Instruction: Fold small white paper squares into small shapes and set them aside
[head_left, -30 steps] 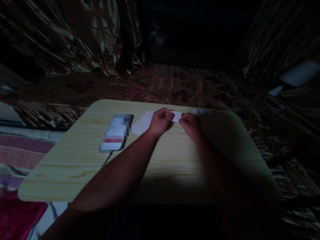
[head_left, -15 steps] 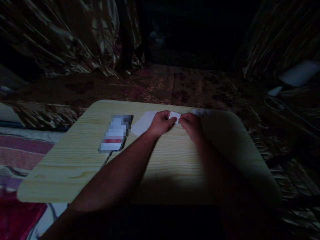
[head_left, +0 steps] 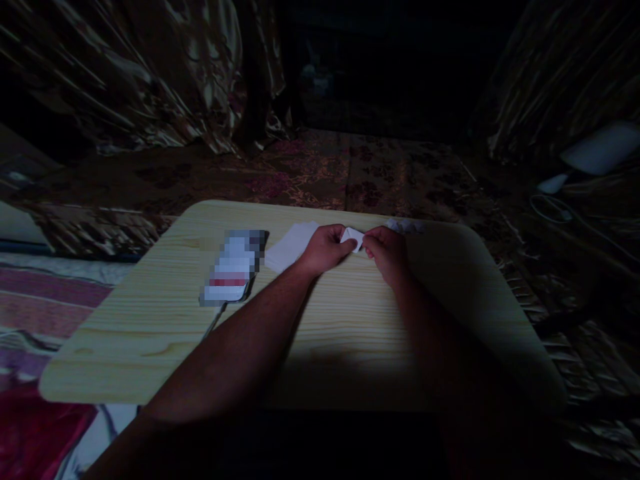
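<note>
Between my two hands is a small folded piece of white paper (head_left: 354, 238), held above the far half of the wooden table (head_left: 345, 313). My left hand (head_left: 324, 249) pinches its left side, thumb on top. At its right edge, the fingers of my right hand (head_left: 386, 251) are closed on it. A stack of white paper sheets (head_left: 291, 247) lies just left of my left hand and is partly covered by it. Several small folded white paper pieces (head_left: 404, 226) sit in a row beyond my right hand, near the far edge.
A phone (head_left: 233, 267) with a blurred-out screen lies on the table's left, a cable (head_left: 214, 321) running from its near end. Patterned cloth (head_left: 320, 167) covers the surface behind the table. A white lamp (head_left: 597, 150) stands at the right. The room is dark.
The small white paper has tilted slightly between my fingers. Both hands keep hold of it in nearly the same place; the whole view has shifted a little.
</note>
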Available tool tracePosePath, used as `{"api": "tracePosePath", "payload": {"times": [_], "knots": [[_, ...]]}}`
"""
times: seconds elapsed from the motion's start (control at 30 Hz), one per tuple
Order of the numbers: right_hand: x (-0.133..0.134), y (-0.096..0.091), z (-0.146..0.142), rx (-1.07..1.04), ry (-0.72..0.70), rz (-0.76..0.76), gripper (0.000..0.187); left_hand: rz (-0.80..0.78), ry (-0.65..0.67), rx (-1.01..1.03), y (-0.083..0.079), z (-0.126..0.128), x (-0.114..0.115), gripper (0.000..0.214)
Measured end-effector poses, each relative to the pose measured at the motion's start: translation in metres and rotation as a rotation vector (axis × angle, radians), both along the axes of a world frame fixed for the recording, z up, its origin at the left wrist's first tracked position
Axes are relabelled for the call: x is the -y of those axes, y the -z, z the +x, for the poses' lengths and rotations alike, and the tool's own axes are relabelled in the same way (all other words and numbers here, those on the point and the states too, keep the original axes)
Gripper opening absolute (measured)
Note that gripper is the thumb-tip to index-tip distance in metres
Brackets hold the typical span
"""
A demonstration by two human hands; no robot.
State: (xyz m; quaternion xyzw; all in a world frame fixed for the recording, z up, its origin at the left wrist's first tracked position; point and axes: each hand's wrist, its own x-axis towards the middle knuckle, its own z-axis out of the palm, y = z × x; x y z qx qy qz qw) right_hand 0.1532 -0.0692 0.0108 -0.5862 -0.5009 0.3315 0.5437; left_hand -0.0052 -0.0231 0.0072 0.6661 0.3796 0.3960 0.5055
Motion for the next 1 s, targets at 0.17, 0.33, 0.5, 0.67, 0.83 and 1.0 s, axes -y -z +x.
{"api": "tracePosePath", "payload": {"times": [0.17, 0.33, 0.5, 0.67, 0.83, 1.0], "knots": [[0.0002, -0.0001, 0.0003, 0.019, -0.004, 0.012, 0.012, -0.01, -0.008, 0.001, -0.0024, -0.0003, 0.0015, 0.023], [0.0012, -0.0017, -0.0001, 0.034, -0.017, 0.004, 0.012, -0.069, -0.061, 0.039, -0.0052, -0.0005, 0.0028, 0.022], [-0.0004, 0.0004, -0.0009, 0.029, -0.013, -0.019, 0.011, -0.11, -0.028, 0.084, -0.0051, 0.0003, 0.0027, 0.023], [-0.0017, 0.0039, 0.0009, 0.075, -0.009, 0.03, 0.009, -0.113, -0.011, 0.088, -0.0062, 0.0008, 0.0035, 0.025], [-0.0013, 0.0046, 0.0, 0.061, -0.008, 0.017, 0.012, -0.124, -0.009, 0.097, -0.0065, -0.0001, 0.0034, 0.028], [-0.0014, 0.0051, -0.001, 0.028, -0.009, -0.007, 0.011, -0.114, 0.016, 0.097, -0.0052, 0.0001, 0.004, 0.029]]}}
